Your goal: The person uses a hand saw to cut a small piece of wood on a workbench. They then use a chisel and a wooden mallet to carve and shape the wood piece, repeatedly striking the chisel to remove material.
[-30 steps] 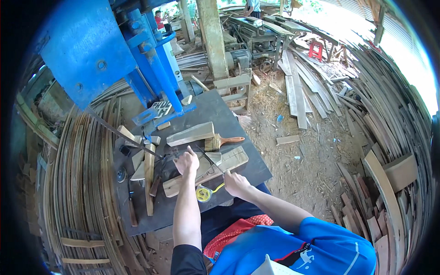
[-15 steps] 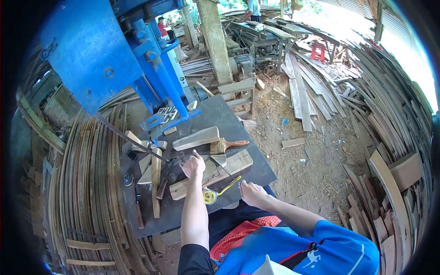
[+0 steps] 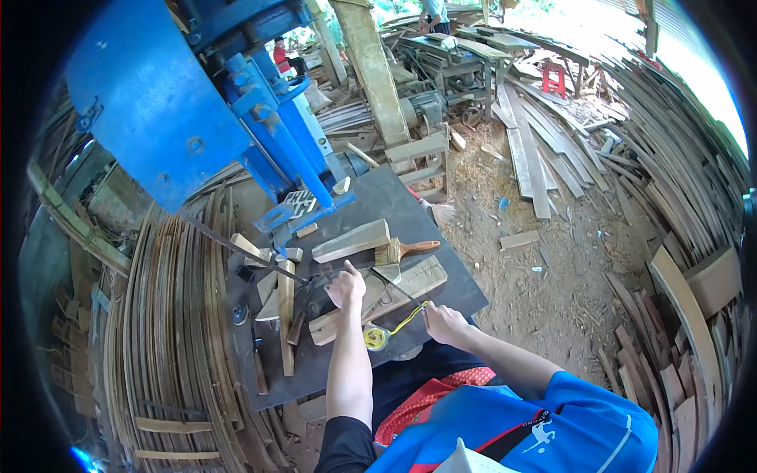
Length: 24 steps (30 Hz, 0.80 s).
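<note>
My left hand (image 3: 344, 288) is over the dark worktable (image 3: 467, 288), closed beside the foot of the blue machine's thin saw blade (image 3: 236, 247); what its fingers hold is unclear. My right hand (image 3: 448, 322) is closed on the end of a thin dark rod (image 3: 404, 291), just right of a yellow tape measure (image 3: 376, 338) and its strap. Under the rod lies a marked wooden board (image 3: 416, 288). An orange-handled brush (image 3: 408, 247), a pale wooden block (image 3: 351, 240), upright-lying strips (image 3: 287, 331) and dark-handled tools (image 3: 260, 370) surround my hands.
The blue machine (image 3: 150, 102) rises at upper left. Long timber stacks line the left (image 3: 162, 315) and right (image 3: 682, 173). A post (image 3: 367, 67), a red stool (image 3: 553, 79), loose planks (image 3: 527, 158) and two people (image 3: 434, 17) (image 3: 285, 55) are farther back.
The view has shifted, moving the scene rightward. My right hand drew slightly off the rod's end half a second ago and is now on it again. My left hand stays near the blade.
</note>
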Motion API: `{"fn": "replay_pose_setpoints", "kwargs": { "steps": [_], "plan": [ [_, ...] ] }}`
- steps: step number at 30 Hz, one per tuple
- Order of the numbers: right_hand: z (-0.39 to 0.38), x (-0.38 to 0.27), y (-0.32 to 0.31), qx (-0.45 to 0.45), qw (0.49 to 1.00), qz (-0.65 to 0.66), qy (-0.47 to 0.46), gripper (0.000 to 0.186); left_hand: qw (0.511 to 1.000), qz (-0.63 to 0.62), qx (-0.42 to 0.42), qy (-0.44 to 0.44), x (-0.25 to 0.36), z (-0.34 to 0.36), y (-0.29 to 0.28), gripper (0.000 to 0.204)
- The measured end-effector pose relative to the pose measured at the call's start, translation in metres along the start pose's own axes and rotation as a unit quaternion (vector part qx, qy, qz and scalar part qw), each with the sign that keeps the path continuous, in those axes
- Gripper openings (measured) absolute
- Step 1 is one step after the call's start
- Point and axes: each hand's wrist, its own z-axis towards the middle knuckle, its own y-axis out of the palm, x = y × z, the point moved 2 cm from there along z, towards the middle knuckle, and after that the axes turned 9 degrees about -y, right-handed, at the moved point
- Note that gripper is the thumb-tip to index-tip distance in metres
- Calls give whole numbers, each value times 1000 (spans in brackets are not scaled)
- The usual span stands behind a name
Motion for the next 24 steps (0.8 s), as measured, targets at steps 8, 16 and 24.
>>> {"fn": "replay_pose_setpoints", "kwargs": {
  "steps": [8,16,24],
  "plan": [
    [32,-5,14,-2,1000,23,7,26,1000,-3,11,-7,-4,-2,-3,73],
    [21,-2,15,9,1000,12,0,28,1000,-12,-2,15,4,-4,2,73],
    [27,0,17,13,1000,18,12,30,1000,-19,-10,-4,-2,-6,-2,74]
  ]
}}
